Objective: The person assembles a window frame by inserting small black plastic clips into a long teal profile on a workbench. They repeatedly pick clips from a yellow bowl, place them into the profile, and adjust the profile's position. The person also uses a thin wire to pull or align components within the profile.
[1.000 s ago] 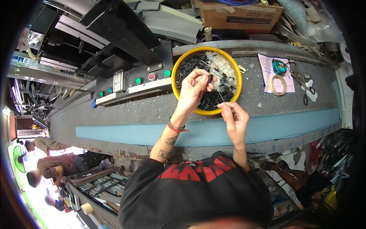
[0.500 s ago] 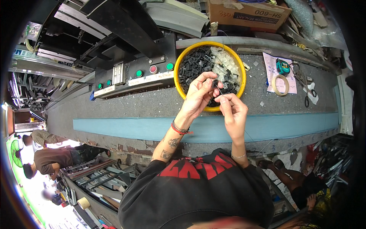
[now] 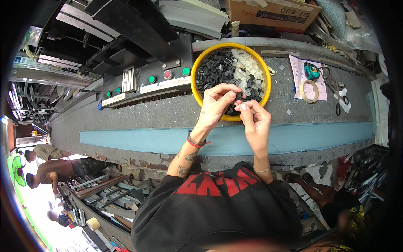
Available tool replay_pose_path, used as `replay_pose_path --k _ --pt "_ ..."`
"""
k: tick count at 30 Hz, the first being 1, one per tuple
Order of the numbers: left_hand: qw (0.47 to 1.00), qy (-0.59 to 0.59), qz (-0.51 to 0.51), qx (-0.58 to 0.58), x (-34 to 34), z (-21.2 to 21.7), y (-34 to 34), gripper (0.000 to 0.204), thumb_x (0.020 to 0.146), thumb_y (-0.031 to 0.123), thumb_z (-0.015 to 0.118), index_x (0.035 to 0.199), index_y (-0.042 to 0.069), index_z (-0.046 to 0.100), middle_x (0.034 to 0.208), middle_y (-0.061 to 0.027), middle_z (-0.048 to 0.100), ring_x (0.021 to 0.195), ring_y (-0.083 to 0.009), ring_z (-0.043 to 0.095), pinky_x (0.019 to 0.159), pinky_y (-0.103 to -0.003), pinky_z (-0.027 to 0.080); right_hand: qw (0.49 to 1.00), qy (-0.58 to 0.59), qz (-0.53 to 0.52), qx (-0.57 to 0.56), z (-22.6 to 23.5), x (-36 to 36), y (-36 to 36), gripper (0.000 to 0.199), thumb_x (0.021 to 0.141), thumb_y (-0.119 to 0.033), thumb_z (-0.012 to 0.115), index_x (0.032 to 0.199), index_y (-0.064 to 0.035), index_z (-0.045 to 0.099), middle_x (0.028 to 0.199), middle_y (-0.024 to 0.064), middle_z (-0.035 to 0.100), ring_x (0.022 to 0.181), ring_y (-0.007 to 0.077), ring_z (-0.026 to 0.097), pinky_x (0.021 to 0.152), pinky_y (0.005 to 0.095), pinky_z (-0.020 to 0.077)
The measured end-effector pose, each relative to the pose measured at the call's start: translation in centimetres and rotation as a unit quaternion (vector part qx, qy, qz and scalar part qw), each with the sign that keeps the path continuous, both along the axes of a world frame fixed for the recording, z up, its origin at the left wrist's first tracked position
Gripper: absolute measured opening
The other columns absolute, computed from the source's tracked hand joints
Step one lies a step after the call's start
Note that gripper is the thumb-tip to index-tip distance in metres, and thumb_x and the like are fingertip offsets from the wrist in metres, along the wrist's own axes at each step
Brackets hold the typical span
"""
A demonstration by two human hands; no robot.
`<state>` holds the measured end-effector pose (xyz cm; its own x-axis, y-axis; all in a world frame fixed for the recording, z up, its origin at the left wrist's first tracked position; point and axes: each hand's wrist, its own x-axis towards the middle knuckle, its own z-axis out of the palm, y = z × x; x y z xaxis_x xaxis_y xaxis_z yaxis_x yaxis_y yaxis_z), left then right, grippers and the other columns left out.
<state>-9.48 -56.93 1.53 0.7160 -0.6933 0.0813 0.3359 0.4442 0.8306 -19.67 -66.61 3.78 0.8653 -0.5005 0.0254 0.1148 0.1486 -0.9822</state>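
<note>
Over the near rim of a yellow round tub [image 3: 267, 94], my hands meet fingertip to fingertip. My left hand [image 3: 215, 105] is closed, pinching a small black plastic piece [image 3: 240, 96] between thumb and fingers. Close against it, my right hand [image 3: 256, 122] is closed too, thumb on forefinger. A thin cord [image 3: 273, 145] trails below the right hand; its end at the fingertips is hidden. Inside the tub lie many black plastic pieces [image 3: 212, 69] and translucent whitish ones [image 3: 245, 63].
A long light-blue strip [image 3: 168, 142] lies along the bench's near edge. Rightward are a paper sheet [image 3: 297, 69], tape measure [image 3: 311, 71], tape roll [image 3: 309, 91] and scissors [image 3: 338, 110]. A button panel [image 3: 168, 84] stands left; a cardboard box [image 3: 273, 17] is behind. Other people are at both sides.
My right fingertips have come closer to my left ones, and the dark length seen between them before is now hidden. The left hand is still pinching the black piece.
</note>
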Motion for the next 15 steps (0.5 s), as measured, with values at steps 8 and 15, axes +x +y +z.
replay_pose_path --k 8,15 --pt "0.929 -0.312 0.115 0.160 -0.3 0.4 0.3 0.015 0.087 0.015 0.063 0.093 0.003 0.070 0.104 -0.0077 0.062 0.093 -0.0144 0.056 0.077 -0.027 0.047 0.996 -0.048 -0.067 -0.018 -0.7 -0.3 -0.2 0.048 0.091 -0.010 0.058 0.135 -0.0006 0.041 0.110 0.0074 0.061 0.059 -0.0009 0.040 0.052 0.0157 0.0363" --pt "0.845 -0.453 0.125 0.257 1.0 0.8 -1.4 0.014 0.084 0.016 0.063 0.093 0.008 0.069 0.106 -0.0068 0.059 0.096 -0.0208 0.053 0.074 -0.030 0.045 0.997 -0.019 -0.055 -0.057 -3.9 -1.3 -0.8 0.012 0.091 -0.009 0.059 0.095 0.0007 0.065 0.083 0.0017 0.064 0.063 0.0017 0.050 0.050 0.0173 0.0359"
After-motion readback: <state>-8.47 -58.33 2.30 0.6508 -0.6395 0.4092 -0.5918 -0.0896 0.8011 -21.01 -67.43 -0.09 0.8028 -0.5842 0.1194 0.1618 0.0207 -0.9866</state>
